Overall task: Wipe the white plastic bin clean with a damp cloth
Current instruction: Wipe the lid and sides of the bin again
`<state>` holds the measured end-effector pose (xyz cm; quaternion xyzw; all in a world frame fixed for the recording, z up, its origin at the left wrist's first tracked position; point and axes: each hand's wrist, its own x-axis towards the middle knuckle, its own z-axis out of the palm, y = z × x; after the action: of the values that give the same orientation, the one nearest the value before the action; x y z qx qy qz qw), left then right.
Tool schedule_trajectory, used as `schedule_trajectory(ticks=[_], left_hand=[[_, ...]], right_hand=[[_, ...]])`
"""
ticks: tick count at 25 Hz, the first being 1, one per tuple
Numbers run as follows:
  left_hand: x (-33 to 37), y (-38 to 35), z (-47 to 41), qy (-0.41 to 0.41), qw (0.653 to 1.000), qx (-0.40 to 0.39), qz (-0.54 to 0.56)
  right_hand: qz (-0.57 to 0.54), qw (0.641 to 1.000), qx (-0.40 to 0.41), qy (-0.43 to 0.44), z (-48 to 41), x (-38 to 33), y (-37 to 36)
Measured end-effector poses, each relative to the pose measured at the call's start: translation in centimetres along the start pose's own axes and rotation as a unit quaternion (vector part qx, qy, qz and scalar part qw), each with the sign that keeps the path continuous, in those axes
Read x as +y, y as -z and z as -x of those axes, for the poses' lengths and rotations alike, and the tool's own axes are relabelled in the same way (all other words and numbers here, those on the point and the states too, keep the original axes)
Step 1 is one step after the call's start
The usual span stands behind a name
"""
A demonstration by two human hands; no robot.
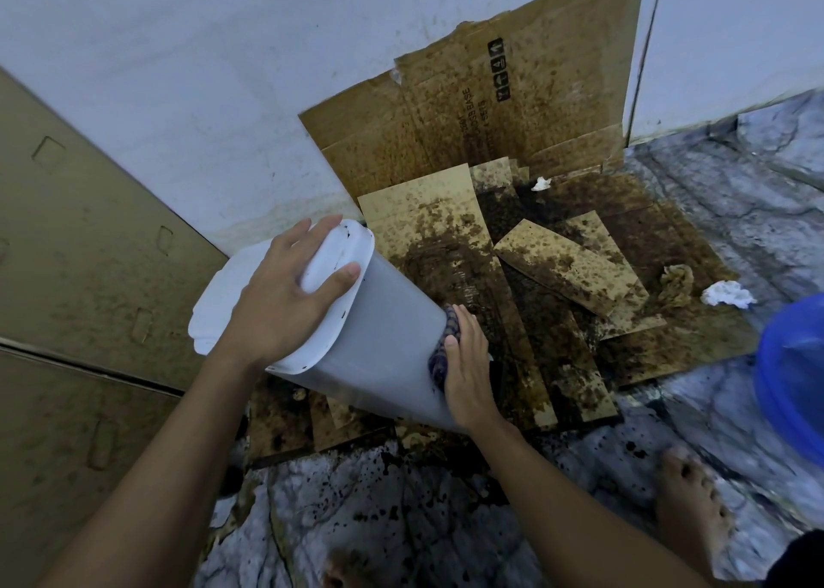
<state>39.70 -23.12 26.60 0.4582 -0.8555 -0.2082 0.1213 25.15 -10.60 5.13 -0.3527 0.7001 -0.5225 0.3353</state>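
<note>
The white plastic bin (388,337) is tilted, its lidded top toward me and its base out over stained cardboard. My left hand (285,293) grips the white lid end, fingers over the top and thumb curled round the raised flap. My right hand (468,364) lies flat on the bin's side near the base, pressing a dark blue patterned cloth (443,346) against the plastic. Only a strip of the cloth shows past my fingers.
Flattened cardboard sheets (557,266), heavily stained brown, cover the floor and lean on the white wall. Crumpled tissues (727,295) lie at the right. A blue basin (793,373) sits at the right edge. Brown cabinet doors (80,248) stand left. My bare foot (691,494) rests on spattered marble.
</note>
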Motion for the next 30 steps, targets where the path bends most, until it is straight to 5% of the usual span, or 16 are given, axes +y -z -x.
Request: schedule_trajectory(ticks=[18,30], left_hand=[[-0.4,0.4,-0.2,0.003,1.000,-0.007,0.028],[-0.5,0.7,-0.3,0.009,1.000,-0.003,0.024]], right_hand=[[0.015,0.986,-0.034,0.162,-2.0,-12.4,-1.8],[0.015,0.999,0.029,0.000,-0.9,-2.0,-0.6]])
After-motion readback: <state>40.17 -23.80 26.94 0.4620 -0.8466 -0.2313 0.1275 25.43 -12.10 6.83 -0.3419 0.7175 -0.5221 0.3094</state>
